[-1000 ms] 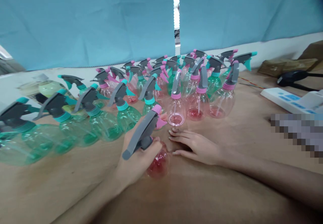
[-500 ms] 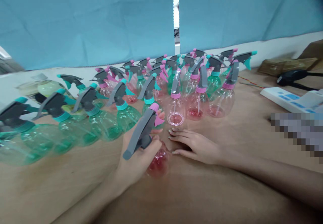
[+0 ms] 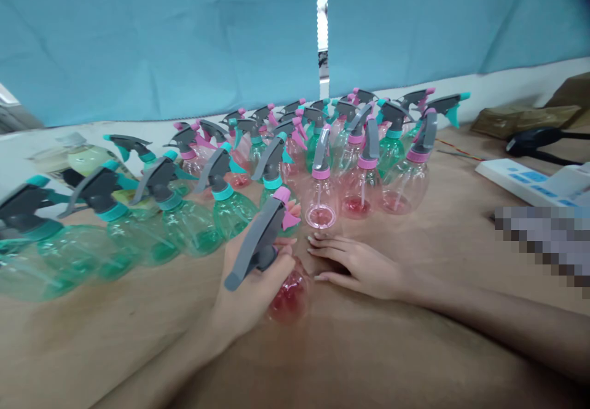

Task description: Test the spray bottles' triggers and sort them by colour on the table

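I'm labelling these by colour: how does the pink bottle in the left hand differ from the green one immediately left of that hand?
The pink bottle has a pink nozzle; the green bottle has a teal one. The left hand grips the pink bottle, while the green bottle stands ungripped. The green bottle's collar shows; the pink bottle's is mostly hidden. Both have see-through bodies.
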`<state>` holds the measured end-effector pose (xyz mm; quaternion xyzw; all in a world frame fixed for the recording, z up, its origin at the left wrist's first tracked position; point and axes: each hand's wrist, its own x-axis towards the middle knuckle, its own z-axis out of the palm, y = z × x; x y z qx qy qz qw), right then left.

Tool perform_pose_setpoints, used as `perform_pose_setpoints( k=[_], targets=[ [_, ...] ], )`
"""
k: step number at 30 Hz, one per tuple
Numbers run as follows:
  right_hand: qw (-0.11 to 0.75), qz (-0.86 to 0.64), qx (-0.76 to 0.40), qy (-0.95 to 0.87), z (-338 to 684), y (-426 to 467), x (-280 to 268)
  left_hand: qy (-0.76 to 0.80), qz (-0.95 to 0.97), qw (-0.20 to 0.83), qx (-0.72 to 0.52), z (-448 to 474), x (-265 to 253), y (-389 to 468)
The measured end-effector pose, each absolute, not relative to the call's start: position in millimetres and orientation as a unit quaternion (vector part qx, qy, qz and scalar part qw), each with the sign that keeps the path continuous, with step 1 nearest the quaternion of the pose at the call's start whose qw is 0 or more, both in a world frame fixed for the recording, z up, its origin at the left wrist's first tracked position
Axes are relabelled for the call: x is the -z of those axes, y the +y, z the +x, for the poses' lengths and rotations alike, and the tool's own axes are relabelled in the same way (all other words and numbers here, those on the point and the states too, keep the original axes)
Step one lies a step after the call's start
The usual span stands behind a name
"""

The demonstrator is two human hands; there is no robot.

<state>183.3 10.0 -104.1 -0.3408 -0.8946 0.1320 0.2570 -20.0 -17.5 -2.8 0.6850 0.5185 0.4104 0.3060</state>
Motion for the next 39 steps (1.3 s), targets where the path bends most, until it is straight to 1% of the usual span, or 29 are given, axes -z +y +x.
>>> perform_pose_setpoints(
  k=[7,18,22,39],
  targets=[
    [0.245,-0.344,-0.122,-0.898,183.1,10.0,103.1,0.526,0.691,0.296,-0.397,-23.6,3.0,-17.1],
    [0.255,-0.341,-0.130,-0.895,183.0,9.9,103.9,0.495,0.724,0.269,-0.398,-20.6,0.8,-16.5],
    [0.241,-0.343,-0.116,-0.901,183.0,10.3,103.6,0.501,0.728,0.254,-0.393,-20.4,0.1,-16.4],
    [0.243,-0.344,-0.119,-0.899,183.1,9.7,102.1,0.487,0.738,0.246,-0.398,-24.5,6.1,-14.8]
  ],
)
